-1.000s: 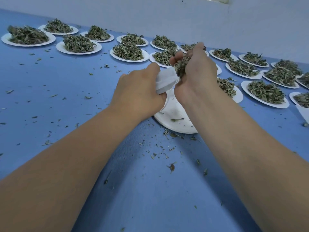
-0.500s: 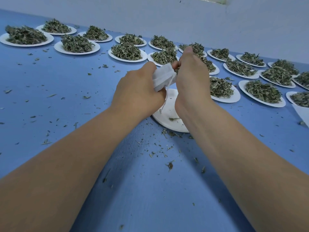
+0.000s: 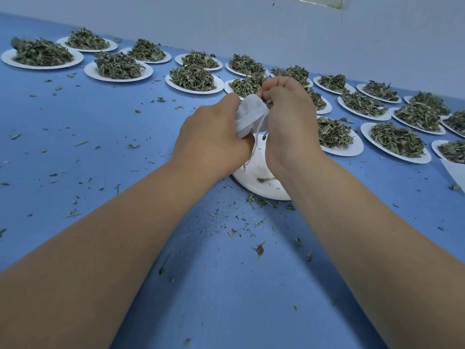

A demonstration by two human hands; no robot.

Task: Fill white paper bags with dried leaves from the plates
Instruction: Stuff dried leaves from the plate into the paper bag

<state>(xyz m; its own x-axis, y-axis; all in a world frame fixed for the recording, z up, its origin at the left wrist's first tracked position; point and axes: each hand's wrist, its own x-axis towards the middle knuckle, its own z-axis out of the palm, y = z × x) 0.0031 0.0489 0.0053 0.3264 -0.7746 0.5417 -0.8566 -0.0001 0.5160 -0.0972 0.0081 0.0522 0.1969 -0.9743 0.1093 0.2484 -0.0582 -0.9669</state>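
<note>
My left hand [image 3: 214,139] grips a small white paper bag [image 3: 249,114] with a thin drawstring hanging down. My right hand [image 3: 289,119] is curled against the bag's mouth, pinching dried leaves [image 3: 268,103] at its opening. Both hands hover over a nearly bare white plate [image 3: 254,177] that holds a few leaf scraps. The bag's lower part is hidden behind my left hand.
Several white plates heaped with dried leaves stand in rows across the far side of the blue table [image 3: 100,137], such as one plate [image 3: 118,69] at left and another plate [image 3: 395,142] at right. Leaf crumbs litter the table. A grey wall [image 3: 251,28] runs behind.
The big bunch of leaves in my right hand a second ago has shrunk to a few at the bag's mouth. My right hand has curled tighter against the bag.
</note>
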